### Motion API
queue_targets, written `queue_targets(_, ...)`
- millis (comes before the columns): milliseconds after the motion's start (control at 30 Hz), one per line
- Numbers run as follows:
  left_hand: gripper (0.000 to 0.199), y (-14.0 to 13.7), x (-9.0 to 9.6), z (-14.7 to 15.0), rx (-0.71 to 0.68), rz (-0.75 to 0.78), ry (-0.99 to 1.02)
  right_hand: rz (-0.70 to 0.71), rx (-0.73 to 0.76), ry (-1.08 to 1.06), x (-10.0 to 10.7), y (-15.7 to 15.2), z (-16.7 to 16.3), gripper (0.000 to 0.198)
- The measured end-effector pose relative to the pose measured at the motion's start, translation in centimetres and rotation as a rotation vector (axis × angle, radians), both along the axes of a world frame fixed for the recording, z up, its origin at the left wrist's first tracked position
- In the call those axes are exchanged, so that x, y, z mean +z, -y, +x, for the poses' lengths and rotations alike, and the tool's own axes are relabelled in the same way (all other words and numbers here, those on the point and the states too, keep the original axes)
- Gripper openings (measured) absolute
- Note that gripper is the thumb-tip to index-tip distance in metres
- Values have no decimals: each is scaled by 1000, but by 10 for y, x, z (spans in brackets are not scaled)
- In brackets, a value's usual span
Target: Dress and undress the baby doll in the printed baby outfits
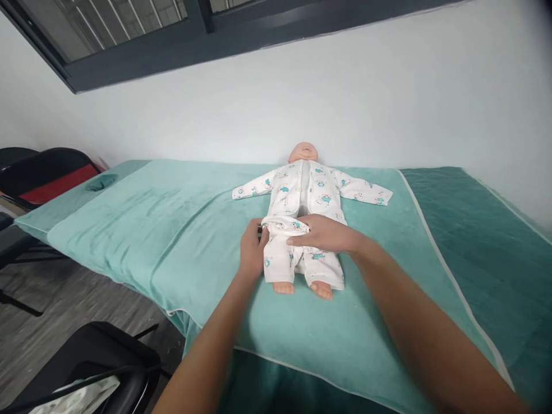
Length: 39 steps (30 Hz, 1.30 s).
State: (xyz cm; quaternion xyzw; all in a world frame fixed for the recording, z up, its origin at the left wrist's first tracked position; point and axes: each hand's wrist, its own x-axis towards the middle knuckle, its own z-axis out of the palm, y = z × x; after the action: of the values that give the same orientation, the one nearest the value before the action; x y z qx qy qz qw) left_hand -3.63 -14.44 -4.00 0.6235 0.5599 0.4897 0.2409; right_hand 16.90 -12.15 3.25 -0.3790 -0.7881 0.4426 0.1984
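A baby doll point(303, 152) lies on its back, head toward the wall and bare feet toward me. It wears a white printed jacket point(284, 192) with both sleeves spread out, and matching trousers point(321, 265). My left hand point(252, 246) is closed on the trousers' waistband at the doll's hip, with its fingertips partly hidden. My right hand point(321, 234) pinches the front of the same waistband, thumb outside and fingers tucked behind the cloth. The waistband is bunched below the jacket's hem.
A green sheet point(194, 230) covers the bed, which stands against a white wall point(388, 98) below a dark window frame point(259, 34). Black chairs stand at the left; the nearest chair point(99, 351) has a patterned cloth point(81, 397) on it.
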Motion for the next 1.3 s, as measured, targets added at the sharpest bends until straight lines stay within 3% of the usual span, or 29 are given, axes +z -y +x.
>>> queue_targets(200, 16, 0, 5, 1, -32, 1, 146, 129, -129, 77, -3, 0, -9, 22)
queue_targets(333, 16, -1, 3, -3, -26, 38, 273, 141, -221, 99, -2, 1, -13, 22)
queue_targets(500, 20, -20, 1, -8, 67, 13, 577, 171, -179, 85, -1, 5, -11, 19)
queue_targets(567, 28, -32, 2, -7, 30, -22, 629, 183, -167, 78, 4, 9, -8, 19)
queue_targets(667, 32, -47, 4, -3, -131, -84, 597, 174, -243, 21, 14, 15, 1, 33)
queue_targets(767, 36, -54, 5, 0, -264, -111, 513, 162, -483, -128, 19, 12, 12, 44)
queue_targets(867, 41, -56, 6, 1, -277, -33, 328, 347, -744, -53, 6, 2, 19, 36)
queue_targets(967, 36, -62, 9, 4, -247, 133, 112, 592, -747, 247, -13, -8, 16, 32)
queue_targets(1100, 22, -75, 13, 11, -245, 267, -17, 669, -659, 494, -24, -12, 4, 19)
queue_targets(1200, 7, -88, 14, 14, -143, 211, 116, 678, -670, 495, -22, -16, 0, 22)
queue_targets(1300, 20, -103, 12, 12, -15, 108, 515, 613, -764, 365, -23, -21, 2, 25)
